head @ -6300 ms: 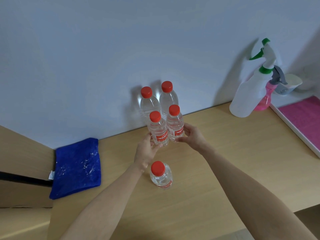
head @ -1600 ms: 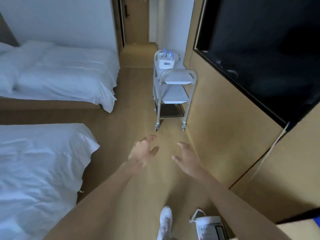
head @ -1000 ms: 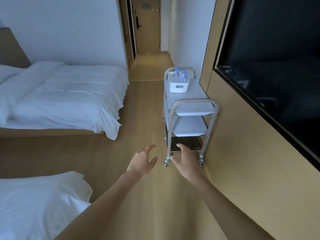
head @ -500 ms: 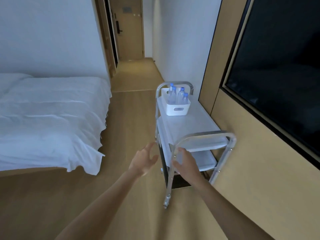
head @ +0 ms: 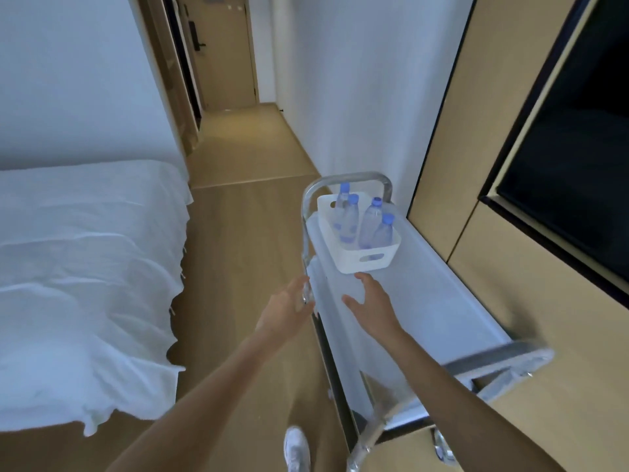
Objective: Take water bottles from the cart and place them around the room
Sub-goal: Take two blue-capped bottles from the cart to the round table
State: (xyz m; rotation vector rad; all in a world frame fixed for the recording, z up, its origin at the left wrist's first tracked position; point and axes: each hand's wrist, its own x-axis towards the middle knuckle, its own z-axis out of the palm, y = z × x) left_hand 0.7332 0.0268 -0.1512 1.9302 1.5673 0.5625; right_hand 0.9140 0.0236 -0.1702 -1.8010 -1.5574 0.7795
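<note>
A white service cart [head: 439, 301] with metal handle bars stands along the right wall. On the far end of its top shelf sits a white bin [head: 366, 258] holding several clear water bottles with blue caps [head: 369, 226]. My right hand [head: 371, 303] reaches out over the cart's top shelf with fingers spread, just short of the bin, holding nothing. My left hand [head: 287, 310] is stretched forward beside the cart's left edge, fingers relaxed and empty.
A bed with white sheets [head: 85, 277] fills the left side. Wooden floor runs between bed and cart toward a hallway with a door [head: 221, 52]. A dark screen [head: 575, 158] hangs on the wooden wall panel at right. My white shoe [head: 296, 447] shows below.
I have walked up to the cart; it is now close beneath my arms. My right hand moved past the near handle bar and over the top shelf toward the bin.
</note>
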